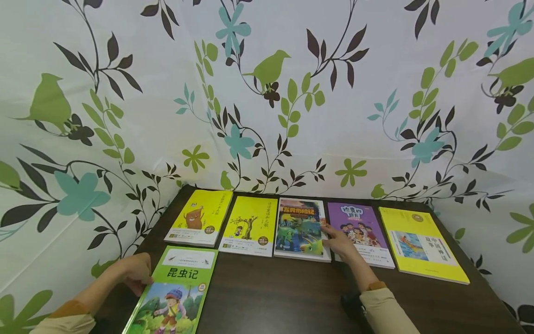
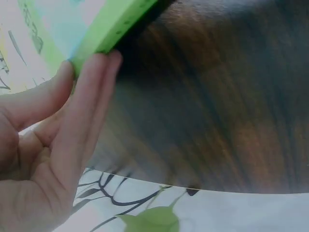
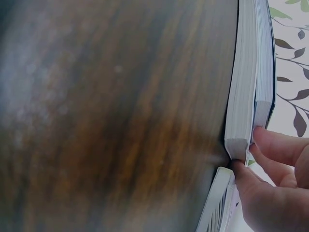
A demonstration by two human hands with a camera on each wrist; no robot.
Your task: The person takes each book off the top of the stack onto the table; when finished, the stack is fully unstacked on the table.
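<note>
In the head view my left hand [image 1: 136,272] grips the left edge of a green book [image 1: 177,297] with a cartoon child on its cover. The left wrist view shows thumb and straight fingers around that book's spine [image 2: 113,31]. My right hand [image 1: 340,243] touches the right edge of a dinosaur-cover book [image 1: 298,227], which lies on a larger white-bordered book [image 1: 281,254]. In the right wrist view the fingertips rest against the side edges of the dinosaur book [image 3: 263,82] and the lower book [image 3: 241,101].
Two yellow books [image 1: 200,211] lie left of the stacked pair in the back row. A purple book [image 1: 354,220] and another yellow book [image 1: 425,264] lie to its right. The dark wooden table [image 1: 267,297] meets a patterned cloth wall [image 1: 292,153] behind.
</note>
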